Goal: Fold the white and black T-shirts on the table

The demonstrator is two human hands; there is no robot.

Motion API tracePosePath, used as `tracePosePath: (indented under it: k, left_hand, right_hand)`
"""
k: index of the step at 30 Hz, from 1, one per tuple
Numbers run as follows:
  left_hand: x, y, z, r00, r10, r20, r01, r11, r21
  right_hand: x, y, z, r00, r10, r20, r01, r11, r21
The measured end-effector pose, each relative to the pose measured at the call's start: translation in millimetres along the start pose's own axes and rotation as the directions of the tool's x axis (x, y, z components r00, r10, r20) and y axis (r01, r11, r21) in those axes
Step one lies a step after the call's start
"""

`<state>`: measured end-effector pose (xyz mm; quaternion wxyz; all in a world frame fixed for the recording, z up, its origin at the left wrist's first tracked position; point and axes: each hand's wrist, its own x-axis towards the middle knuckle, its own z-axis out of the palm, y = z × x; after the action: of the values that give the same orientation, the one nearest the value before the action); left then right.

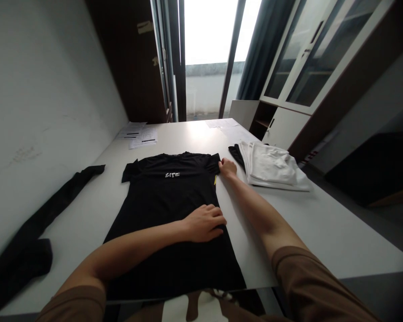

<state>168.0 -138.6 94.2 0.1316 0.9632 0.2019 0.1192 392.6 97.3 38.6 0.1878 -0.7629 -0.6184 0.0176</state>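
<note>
Black T-shirt [168,199] lies flat on the tabletop [322,232], long axis running away from me; my right hand [227,167], fingers curled tight, pinches the nearer sleeve [212,163]; my left hand [204,222], loosely open, rests across by that same side edge.

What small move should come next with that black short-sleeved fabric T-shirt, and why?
Probably fold its right side inward: the black short-sleeved fabric T-shirt lies spread flat, the bare right hand is at the sleeve's outer edge, and the bare left hand is lower along that side.
</note>
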Motion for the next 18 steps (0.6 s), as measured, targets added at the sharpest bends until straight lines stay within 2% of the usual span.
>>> tracePosePath:
  k: [3,5,8,10,12,14,18]
  left_hand:
    - [-1.2,-48.2,-5.5,0.974,-0.182,-0.131,0.188,0.981,0.037]
    - [-6.1,-91.5,-12.3,0.923,-0.318,-0.215,0.339,0.938,0.07]
    - [-17.0,-162.5,-27.2,0.804,-0.524,-0.281,0.572,0.811,0.122]
    - [-23.1,-206.0,-37.2,0.695,-0.664,-0.277,0.713,0.687,0.14]
    - [-25.5,-241.5,-44.1,0.614,-0.75,-0.246,0.788,0.6,0.136]
    - [-23.4,-267.3,-45.8,0.58,-0.787,-0.211,0.814,0.567,0.125]
    - [-12.4,-294.8,-35.5,0.572,-0.803,-0.17,0.821,0.56,0.114]
  right_hand:
    - [0.3,0.6,0.5,1.0,0.013,-0.01,-0.013,1.0,0.018]
    - [1.2,1.5,1.6,1.0,0.03,-0.01,-0.029,0.998,0.058]
    - [3.7,3.3,4.0,0.999,0.037,-0.017,-0.034,0.99,0.139]
    - [5.8,4.0,6.3,0.999,0.019,-0.028,-0.014,0.983,0.181]
    - [8.1,4.3,9.0,0.999,0.003,-0.034,0.004,0.978,0.21]
    - [10.6,4.4,12.2,0.999,-0.001,-0.04,0.011,0.973,0.231]
    - [17.1,6.9,18.8,0.998,0.002,-0.055,0.013,0.965,0.26]
